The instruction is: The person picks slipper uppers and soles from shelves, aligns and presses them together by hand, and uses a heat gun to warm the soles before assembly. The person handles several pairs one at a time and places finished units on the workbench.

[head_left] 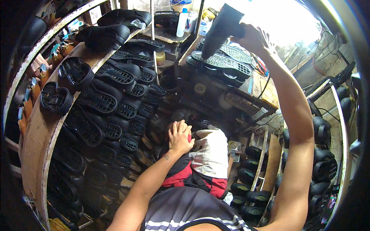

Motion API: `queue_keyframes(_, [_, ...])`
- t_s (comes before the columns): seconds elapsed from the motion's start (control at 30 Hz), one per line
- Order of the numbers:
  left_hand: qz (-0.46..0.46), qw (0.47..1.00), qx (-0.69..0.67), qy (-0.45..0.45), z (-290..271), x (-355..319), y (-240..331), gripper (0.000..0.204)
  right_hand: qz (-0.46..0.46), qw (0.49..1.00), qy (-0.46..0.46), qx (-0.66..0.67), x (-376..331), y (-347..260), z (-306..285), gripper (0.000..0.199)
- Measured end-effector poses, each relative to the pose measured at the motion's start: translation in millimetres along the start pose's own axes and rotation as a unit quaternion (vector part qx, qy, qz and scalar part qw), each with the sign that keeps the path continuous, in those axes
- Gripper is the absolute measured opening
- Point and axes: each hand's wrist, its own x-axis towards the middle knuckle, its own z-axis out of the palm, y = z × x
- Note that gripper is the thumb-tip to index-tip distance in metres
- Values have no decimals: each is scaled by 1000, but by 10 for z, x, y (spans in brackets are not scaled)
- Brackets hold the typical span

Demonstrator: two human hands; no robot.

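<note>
A dark hair dryer is in my right hand, whose fingers are wrapped round its handle. My right arm is raised over the workbench, and the dryer's barrel points down at the shoe soles. These soles lie side by side on the bench, their pale, glossy insides facing up. My left hand lies flat on my left knee with its fingers stretched out, holding nothing. A white cloth covers my right thigh.
Racks of black soles rise on my left, with black shoes on the upper board. More black footwear fills racks on my right. A blue-capped bottle stands at the back. A cord hangs over the bench.
</note>
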Motion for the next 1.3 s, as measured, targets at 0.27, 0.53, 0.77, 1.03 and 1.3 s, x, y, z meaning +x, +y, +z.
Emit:
queue_keyframes(0.27, [0, 1000, -18, 10, 59, -42, -59, 73, 21, 998, 42, -34, 170, -30, 230, 50])
queue_keyframes(0.53, [80, 932, -273, -226, -1205, 413, 190, 75, 51, 996, -65, -19, 69, -164, -169, 60])
queue_keyframes(0.77, [589, 550, -563, -183, -3302, 25, 1503, 43, 5, 999, -35, 32, 158, 98, 58, 49])
queue_keyframes(1.03, [476, 744, -456, -108, -3354, -64, 1610, 33, -61, 983, 156, 78, 551, 788, 1396, 46])
queue_keyframes(1.3, [171, 960, -136, -177, -1827, -70, 752, 64, -87, 959, 177, 203, 725, 764, 1697, 27])
